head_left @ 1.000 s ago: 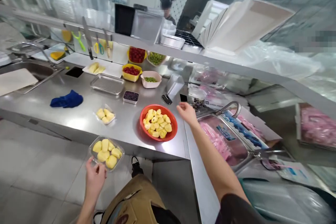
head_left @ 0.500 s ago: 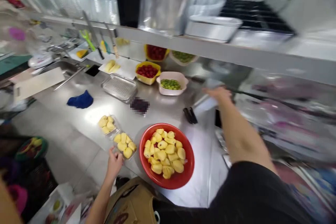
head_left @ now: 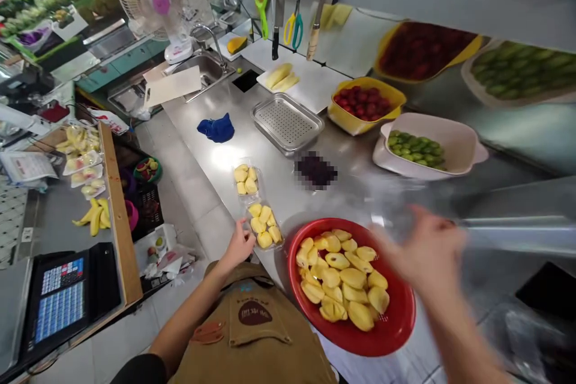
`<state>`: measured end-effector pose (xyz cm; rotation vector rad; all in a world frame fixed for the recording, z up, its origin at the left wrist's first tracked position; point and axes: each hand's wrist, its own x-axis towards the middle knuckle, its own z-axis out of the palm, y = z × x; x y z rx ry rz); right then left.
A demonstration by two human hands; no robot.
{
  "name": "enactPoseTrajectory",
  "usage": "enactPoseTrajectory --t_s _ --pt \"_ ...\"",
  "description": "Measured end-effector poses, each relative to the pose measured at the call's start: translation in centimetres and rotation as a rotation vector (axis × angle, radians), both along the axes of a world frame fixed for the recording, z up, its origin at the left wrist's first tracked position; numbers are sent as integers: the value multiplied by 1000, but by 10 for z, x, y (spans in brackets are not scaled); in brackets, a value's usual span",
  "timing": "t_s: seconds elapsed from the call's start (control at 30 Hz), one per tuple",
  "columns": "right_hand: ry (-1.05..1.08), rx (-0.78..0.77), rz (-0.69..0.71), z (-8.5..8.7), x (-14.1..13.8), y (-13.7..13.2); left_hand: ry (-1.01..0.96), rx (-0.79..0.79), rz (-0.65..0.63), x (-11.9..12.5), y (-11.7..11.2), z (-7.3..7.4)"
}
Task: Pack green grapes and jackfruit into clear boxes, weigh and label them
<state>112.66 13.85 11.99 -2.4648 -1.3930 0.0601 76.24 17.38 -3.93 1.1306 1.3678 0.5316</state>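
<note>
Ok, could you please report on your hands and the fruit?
Left hand at clear tray of yellow fruit. Right hand blurred. Red bowl of fruit between them.

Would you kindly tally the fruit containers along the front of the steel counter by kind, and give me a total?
Clear plastic trays of yellow fruit: 2
Red bowl of yellow fruit: 1
Yellow bowl of red fruit: 1
White dish of green fruit: 1
Tray of dark fruit, pixelated: 1
Total: 6
</note>
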Motion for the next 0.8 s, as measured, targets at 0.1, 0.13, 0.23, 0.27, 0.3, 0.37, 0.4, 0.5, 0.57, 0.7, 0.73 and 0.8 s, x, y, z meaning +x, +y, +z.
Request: enactPoseTrajectory --t_s 0.1,0.13,0.23,0.27,0.3,0.37,0.4,0.5,0.57,0.7,0.73,0.8 --pt "216 -64 291 -29 -135 -9 -92 -115 18 -16 0 -5" --pt "258 -105 361 -41 -173 -6 -128 -130 43 -22 5 -7" --pt "243 -263 329 -72 -240 9 -167 -90 96 -37 35 -11" --pt "219 -307 300 -80 -247 14 -170 -72 90 -39 49 -11" --pt "195 -339 275 -87 -249 17 -176 -64 71 -40 63 -12" --pt "157 -372 249 -93 -245 20 -206 -69 13 -38 87 -13" --pt "146 -378 247 -95 -242 19 -226 -76 -17 -36 96 -14" --pt "104 -376 217 -101 -244 13 -248 -102 -106 -27 114 -16" --pt "70 -340 169 -111 -251 10 -237 -117 -147 -21 120 -19" --pt "57 -232 120 -131 -260 13 -183 -109 -193 -18 126 -24" --pt "70 -215 129 -133 -260 14 -168 -100 -204 -21 125 -25" --pt "109 -196 181 -134 -258 13 -135 -86 -230 -31 121 -26"
